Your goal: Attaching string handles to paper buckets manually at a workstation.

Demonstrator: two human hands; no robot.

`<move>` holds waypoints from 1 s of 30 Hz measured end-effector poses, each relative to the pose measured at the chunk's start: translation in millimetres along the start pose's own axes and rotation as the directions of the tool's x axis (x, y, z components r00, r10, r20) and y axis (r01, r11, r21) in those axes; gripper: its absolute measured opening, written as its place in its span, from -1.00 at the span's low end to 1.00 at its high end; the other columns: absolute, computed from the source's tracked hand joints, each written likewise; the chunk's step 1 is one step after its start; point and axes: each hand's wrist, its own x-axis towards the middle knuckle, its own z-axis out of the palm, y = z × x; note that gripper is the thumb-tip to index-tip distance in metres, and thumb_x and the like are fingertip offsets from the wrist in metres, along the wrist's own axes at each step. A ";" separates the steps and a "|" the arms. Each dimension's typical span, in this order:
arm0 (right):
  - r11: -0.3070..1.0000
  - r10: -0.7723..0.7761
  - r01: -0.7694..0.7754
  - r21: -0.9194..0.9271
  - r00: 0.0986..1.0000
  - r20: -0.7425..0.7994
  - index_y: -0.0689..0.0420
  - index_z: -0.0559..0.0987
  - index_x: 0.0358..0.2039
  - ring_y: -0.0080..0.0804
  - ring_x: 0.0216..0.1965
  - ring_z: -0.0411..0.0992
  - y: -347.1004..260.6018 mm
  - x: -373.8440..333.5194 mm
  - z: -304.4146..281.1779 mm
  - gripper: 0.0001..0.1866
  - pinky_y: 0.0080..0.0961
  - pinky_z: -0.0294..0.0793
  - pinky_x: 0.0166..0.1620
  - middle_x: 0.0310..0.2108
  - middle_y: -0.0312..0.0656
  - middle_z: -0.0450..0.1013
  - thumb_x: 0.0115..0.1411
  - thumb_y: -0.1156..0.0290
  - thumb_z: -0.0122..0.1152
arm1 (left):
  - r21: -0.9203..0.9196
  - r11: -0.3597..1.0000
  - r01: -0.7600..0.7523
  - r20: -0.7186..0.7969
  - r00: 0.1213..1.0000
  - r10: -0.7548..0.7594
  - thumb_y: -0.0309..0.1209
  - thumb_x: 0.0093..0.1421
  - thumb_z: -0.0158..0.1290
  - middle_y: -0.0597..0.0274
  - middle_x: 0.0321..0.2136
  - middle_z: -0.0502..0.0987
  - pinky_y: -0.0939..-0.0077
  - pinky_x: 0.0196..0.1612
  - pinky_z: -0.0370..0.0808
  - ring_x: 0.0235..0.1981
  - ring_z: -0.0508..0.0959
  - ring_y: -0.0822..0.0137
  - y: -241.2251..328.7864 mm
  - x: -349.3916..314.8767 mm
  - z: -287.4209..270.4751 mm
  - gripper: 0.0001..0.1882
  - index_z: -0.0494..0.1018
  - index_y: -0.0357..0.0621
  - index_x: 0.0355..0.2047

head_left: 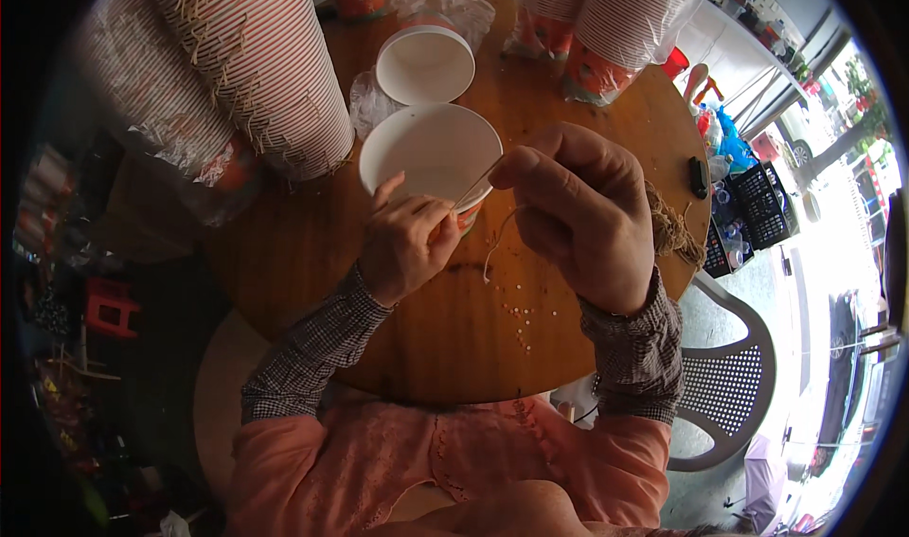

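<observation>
"Holding what?"

"Pinching thin, tan, fibrous twine [478,185] between left hand [409,239] and right hand [592,210], above round, brown, wooden tabletop [426,352], inward of near edge."

"Risk?"

"Might slip if pulled too hard, then knock round, white paper bowl [431,144]."

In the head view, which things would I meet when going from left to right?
Red stool → tall cup stack → left hand → right hand → straw-coloured bundle → black crate.
</observation>
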 end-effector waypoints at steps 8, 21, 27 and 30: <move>0.999 -0.048 0.048 -0.021 0.998 0.032 0.24 0.56 -0.31 -0.76 -0.71 0.23 3.6 1.9 1.0 -0.83 -0.77 0.15 -0.66 -0.60 -0.37 0.41 0.27 0.39 0.12 | -0.257 0.965 -0.056 -0.160 0.987 0.014 -0.39 0.07 0.18 0.34 -0.42 0.55 0.21 0.19 0.14 -0.34 0.55 0.38 2.1 -6.6 -5.2 -0.82 0.49 -0.08 -0.30; 0.998 -0.002 0.009 -0.058 0.994 0.110 0.24 0.57 -0.34 -0.78 -0.59 0.31 6.7 -7.7 4.1 -0.80 -0.79 0.23 -0.58 -0.49 -0.36 0.50 0.28 0.36 0.11 | -0.189 0.980 -0.065 -0.158 0.987 0.035 -0.37 0.05 0.22 0.45 -0.50 0.48 0.21 0.12 0.18 -0.42 0.48 0.41 15.2 -5.5 13.8 -0.89 0.50 0.01 -0.42; 0.999 -0.034 0.036 0.013 0.996 -0.082 0.26 0.54 -0.37 -0.71 -0.75 0.19 -5.0 -22.6 -1.0 -0.84 -0.72 0.09 -0.69 -0.68 -0.36 0.36 0.28 0.45 0.07 | -0.173 0.984 -0.051 -0.070 0.997 0.039 -0.42 0.02 0.21 0.44 -0.48 0.49 0.23 0.15 0.13 -0.36 0.48 0.40 14.9 -1.8 7.2 -0.88 0.51 0.01 -0.41; 0.973 -0.040 0.069 0.220 0.990 -0.135 0.27 0.54 -0.38 -0.73 -0.80 0.01 -10.7 -21.2 -22.2 -0.81 -0.72 0.00 -0.72 -0.76 -0.45 0.17 0.29 0.42 0.03 | -0.165 0.985 -0.056 -0.089 0.995 0.041 -0.46 0.03 0.18 0.44 -0.44 0.53 0.24 0.18 0.09 -0.32 0.50 0.42 7.2 -2.4 3.3 -0.89 0.51 0.02 -0.40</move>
